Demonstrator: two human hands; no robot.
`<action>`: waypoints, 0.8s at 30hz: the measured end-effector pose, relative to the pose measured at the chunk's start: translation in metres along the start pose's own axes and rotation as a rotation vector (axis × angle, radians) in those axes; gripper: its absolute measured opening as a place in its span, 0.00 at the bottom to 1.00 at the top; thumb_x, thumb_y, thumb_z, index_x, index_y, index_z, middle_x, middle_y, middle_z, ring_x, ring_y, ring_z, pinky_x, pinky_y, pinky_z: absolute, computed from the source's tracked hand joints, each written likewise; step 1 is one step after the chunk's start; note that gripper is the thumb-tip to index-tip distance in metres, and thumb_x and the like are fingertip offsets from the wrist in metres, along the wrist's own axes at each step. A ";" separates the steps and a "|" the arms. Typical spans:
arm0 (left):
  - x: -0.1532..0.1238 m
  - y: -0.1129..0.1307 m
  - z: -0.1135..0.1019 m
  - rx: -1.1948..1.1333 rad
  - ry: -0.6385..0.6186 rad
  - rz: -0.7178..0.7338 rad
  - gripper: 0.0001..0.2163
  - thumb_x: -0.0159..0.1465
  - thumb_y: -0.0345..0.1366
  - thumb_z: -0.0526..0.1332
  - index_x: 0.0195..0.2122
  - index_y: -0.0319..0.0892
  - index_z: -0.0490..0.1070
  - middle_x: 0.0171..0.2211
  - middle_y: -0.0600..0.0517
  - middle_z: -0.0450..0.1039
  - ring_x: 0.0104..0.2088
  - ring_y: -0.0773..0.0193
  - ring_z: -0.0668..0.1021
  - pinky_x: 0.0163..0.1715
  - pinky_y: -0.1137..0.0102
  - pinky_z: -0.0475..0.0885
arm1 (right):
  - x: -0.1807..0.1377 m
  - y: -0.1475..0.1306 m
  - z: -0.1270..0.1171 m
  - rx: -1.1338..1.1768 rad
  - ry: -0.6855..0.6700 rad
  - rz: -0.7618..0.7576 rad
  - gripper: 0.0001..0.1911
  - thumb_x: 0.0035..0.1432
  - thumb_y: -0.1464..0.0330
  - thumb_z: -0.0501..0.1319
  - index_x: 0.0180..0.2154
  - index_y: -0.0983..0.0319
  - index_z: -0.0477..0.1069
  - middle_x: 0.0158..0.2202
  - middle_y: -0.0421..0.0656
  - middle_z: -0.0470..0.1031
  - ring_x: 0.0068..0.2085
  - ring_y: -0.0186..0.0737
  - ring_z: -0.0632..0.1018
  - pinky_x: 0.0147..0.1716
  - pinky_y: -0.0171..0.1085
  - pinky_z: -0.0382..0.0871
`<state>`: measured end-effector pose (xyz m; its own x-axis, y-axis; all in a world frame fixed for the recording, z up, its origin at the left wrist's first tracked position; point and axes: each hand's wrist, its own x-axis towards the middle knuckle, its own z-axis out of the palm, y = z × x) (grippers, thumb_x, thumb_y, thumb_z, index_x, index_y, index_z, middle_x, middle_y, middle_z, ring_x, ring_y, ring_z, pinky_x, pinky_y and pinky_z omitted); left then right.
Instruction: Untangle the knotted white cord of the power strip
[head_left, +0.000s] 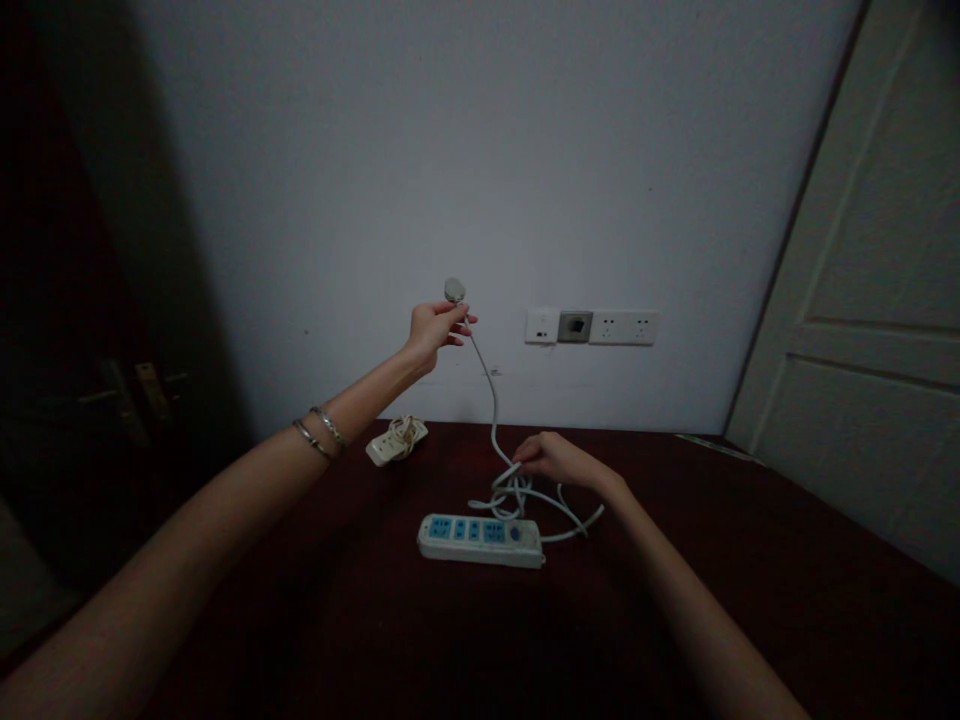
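My left hand (441,328) is raised in front of the wall, its fingers pinching the cord just below a pale round plug (454,290). From there the white power cord (493,400) runs down to a loose tangle on the table. At the top of that tangle, my right hand (553,460) pinches the cord between thumb and fingers. Just nearer to me lies a white power strip (480,541) with blue socket faces and a dark switch at its right end, where the cord comes out.
A second, cream power strip (397,441) with its cord wound round it lies at the table's back left. Wall sockets (622,327) and a grey outlet (574,326) sit above the dark red table (645,620). Doors flank both sides.
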<state>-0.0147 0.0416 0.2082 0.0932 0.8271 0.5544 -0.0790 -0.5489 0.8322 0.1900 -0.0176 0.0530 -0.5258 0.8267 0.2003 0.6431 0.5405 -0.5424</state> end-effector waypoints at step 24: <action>0.047 -0.058 -0.002 0.117 0.260 -0.198 0.05 0.60 0.30 0.55 0.37 0.35 0.66 0.19 0.57 0.63 0.16 0.74 0.67 0.20 0.77 0.65 | -0.005 -0.011 -0.001 0.085 -0.074 0.113 0.15 0.50 0.68 0.55 0.39 0.66 0.75 0.29 0.45 0.76 0.26 0.33 0.71 0.24 0.31 0.62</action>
<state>-0.0077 0.1126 0.1860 -0.1614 0.9141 0.3720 0.0311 -0.3720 0.9277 0.1859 -0.0278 0.0585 -0.4943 0.8661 0.0745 0.6530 0.4265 -0.6258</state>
